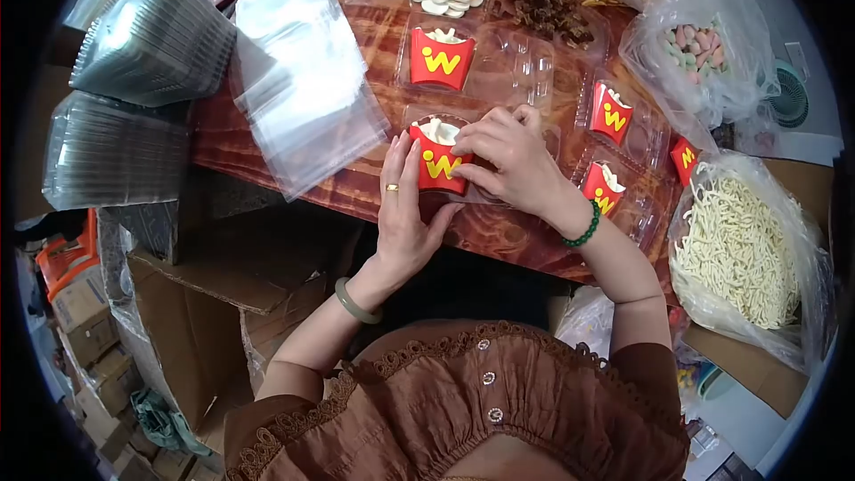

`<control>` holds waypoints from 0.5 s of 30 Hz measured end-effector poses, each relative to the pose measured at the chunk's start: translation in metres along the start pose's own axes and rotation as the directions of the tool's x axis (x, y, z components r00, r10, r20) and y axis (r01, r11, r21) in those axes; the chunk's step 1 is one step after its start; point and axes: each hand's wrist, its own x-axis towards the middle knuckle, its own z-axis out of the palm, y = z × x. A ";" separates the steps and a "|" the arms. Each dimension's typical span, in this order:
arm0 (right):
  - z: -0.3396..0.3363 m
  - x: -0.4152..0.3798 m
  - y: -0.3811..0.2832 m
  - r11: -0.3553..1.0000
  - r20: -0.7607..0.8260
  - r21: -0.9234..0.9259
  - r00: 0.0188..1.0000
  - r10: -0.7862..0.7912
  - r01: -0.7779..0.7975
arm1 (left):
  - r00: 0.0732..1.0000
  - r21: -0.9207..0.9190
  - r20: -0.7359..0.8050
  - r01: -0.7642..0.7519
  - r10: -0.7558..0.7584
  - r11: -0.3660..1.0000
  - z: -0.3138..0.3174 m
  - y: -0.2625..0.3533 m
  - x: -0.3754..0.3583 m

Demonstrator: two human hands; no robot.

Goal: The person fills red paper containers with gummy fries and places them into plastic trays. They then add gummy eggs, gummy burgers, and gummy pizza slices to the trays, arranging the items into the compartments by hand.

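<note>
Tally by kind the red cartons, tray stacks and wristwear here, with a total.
Red cartons with yellow W-like logos: 5
Stacks of clear plastic trays: 2
Green bead bracelet: 1
Pale green bangle: 1
Total: 9

five red cartons (441,60), two tray stacks (147,36)

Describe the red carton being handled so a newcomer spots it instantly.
On the red-brown table, find the flat clear bags. Just right of them, near the front edge, is a red carton. Unlike the other red cartons, it has the left hand and right hand on it.
</note>
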 end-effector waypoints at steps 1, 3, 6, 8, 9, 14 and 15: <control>-0.001 0.000 -0.001 1.000 -0.003 0.000 1.000 -0.006 0.006 | 1.000 0.031 0.005 -0.008 0.008 0.999 -0.002 0.000 0.002; -0.008 0.007 -0.001 0.998 -0.074 0.042 0.997 -0.034 0.037 | 1.000 -0.001 0.003 -0.006 0.006 1.000 -0.010 0.008 0.006; -0.041 0.036 0.020 0.958 -0.139 0.275 0.983 0.118 -0.076 | 0.999 -0.058 -0.026 -0.027 0.025 0.998 -0.035 0.017 0.030; -0.052 0.066 0.044 0.913 -0.227 0.375 0.939 0.259 -0.161 | 0.984 -0.034 -0.111 -0.141 0.137 0.989 -0.047 0.012 0.077; -0.054 0.085 0.064 0.958 -0.248 0.236 0.944 0.220 -0.161 | 0.974 -0.038 -0.143 -0.180 0.173 0.983 -0.048 0.006 0.103; -0.036 0.148 0.110 0.971 -0.173 0.095 0.956 0.235 -0.221 | 0.995 0.183 -0.083 -0.032 0.048 0.983 -0.019 -0.054 0.224; -0.029 0.156 0.113 0.973 -0.151 0.087 0.962 0.226 -0.215 | 0.986 0.290 -0.107 -0.092 0.127 0.953 -0.008 -0.075 0.238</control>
